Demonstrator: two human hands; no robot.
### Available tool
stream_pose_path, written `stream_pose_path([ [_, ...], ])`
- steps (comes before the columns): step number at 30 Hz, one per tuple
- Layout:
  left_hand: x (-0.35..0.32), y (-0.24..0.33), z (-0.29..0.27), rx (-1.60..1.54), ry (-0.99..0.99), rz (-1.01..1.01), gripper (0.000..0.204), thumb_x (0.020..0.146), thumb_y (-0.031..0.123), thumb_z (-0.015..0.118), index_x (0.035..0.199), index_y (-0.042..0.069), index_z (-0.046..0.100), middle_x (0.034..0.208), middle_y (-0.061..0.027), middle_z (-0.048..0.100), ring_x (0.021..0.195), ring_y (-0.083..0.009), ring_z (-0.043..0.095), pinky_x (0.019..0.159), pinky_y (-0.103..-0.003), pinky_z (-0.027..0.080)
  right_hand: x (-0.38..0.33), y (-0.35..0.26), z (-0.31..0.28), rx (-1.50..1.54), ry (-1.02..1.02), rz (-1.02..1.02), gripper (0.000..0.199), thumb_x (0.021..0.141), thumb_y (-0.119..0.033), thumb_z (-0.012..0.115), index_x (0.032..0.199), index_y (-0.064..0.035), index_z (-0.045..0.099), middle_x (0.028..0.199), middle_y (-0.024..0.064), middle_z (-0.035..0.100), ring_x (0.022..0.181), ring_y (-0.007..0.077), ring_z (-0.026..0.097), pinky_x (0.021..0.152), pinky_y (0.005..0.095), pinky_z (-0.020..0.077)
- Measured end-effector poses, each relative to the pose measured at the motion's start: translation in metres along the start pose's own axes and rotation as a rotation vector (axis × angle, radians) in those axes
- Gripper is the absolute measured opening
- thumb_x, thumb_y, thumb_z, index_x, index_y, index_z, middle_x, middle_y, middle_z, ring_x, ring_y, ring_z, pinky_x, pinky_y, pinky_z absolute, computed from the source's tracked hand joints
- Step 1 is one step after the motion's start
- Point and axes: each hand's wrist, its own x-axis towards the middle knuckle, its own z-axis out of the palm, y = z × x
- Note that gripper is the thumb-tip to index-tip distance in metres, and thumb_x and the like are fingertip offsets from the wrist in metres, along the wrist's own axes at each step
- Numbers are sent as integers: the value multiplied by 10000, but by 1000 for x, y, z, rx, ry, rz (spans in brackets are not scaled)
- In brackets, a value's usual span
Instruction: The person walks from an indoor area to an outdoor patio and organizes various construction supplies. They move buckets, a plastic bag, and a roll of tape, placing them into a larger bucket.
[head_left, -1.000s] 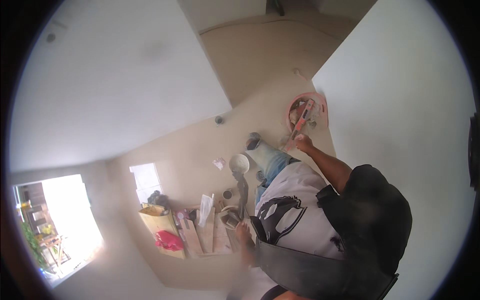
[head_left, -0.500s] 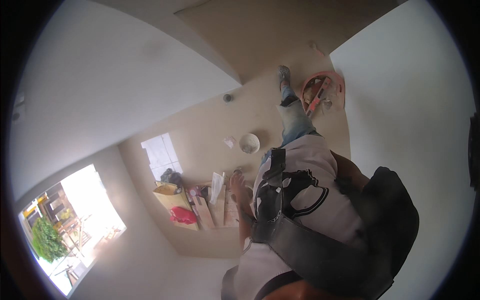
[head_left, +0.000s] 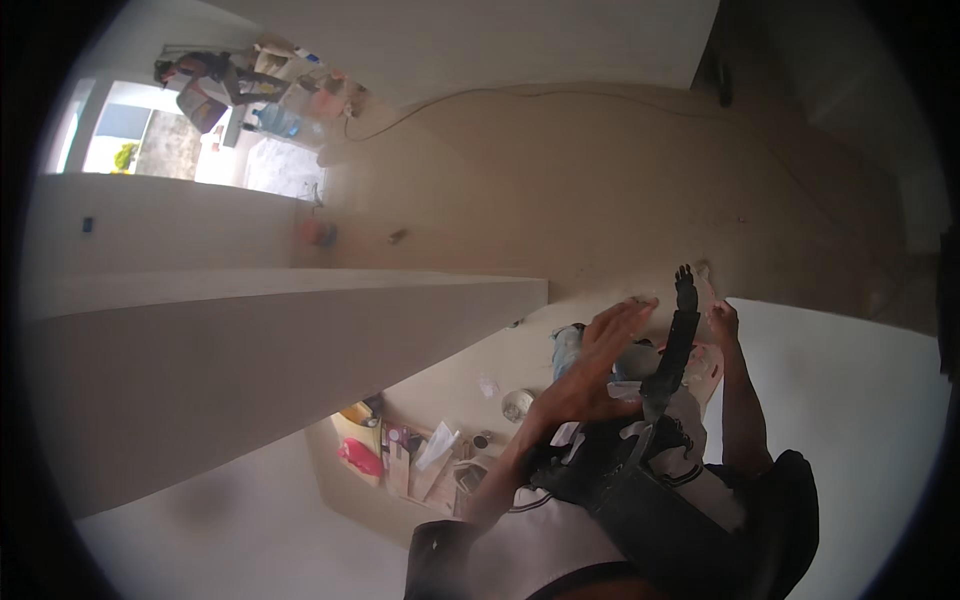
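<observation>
I look down along my own body, in a white shirt with a black bag (head_left: 660,510) on my chest. My left hand (head_left: 600,360) is raised in front of me with its fingers spread and holds nothing. A black strap-like piece (head_left: 680,330) rises from the bag between my two hands. Just right of it, my right hand (head_left: 722,322) is up against the white wall (head_left: 850,400). Its fingers look curled, but what they grip is too blurred to tell.
Far below lies a beige floor (head_left: 600,180) with a thin cable (head_left: 520,95) across it. Near the wall foot are a yellow box (head_left: 352,418), a pink bag (head_left: 360,458), papers and a round white tub (head_left: 517,405). A white wall top (head_left: 250,340) juts in from the left.
The view has swung round, and the bright window has gone from lower left to upper left. My left hand has risen from beside my waist to chest height. The red object has left view.
</observation>
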Motion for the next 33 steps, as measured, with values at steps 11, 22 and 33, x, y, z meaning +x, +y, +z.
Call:
stream_pose_path([
  [11, 192, -33, -88, -86, 172, -64, 243, 837, -28, 627, 1061, 60, 600, 1056, -104, 630, 1048, -320, 614, 856, -421, 477, 204, -425, 88, 193, -465, -490, 232, 1032, -217, 593, 1098, -10, 676, 915, 39, 678, 846, 143, 657, 752, 298, 536],
  [22, 437, -66, -226, 570, 398, 166, 238, 811, 88, 653, 1046, 90, 616, 946, -72, 611, 894, -273, 634, 735, -387, 494, 321, -673, 207, 239, -832, -628, 158, 1023, -124, 609, 1085, 10, 666, 880, 35, 674, 767, 81, 612, 712, 233, 499],
  [33, 457, -196, -496, -388, 64, -36, 301, 966, 88, 645, 1263, 57, 679, 1175, -135, 709, 1076, -265, 663, 949, -365, 492, 508, -742, 325, -507, -897, -755, 252, 937, -219, 682, 1105, -36, 719, 943, 116, 748, 854, 228, 717, 765, 366, 565],
])
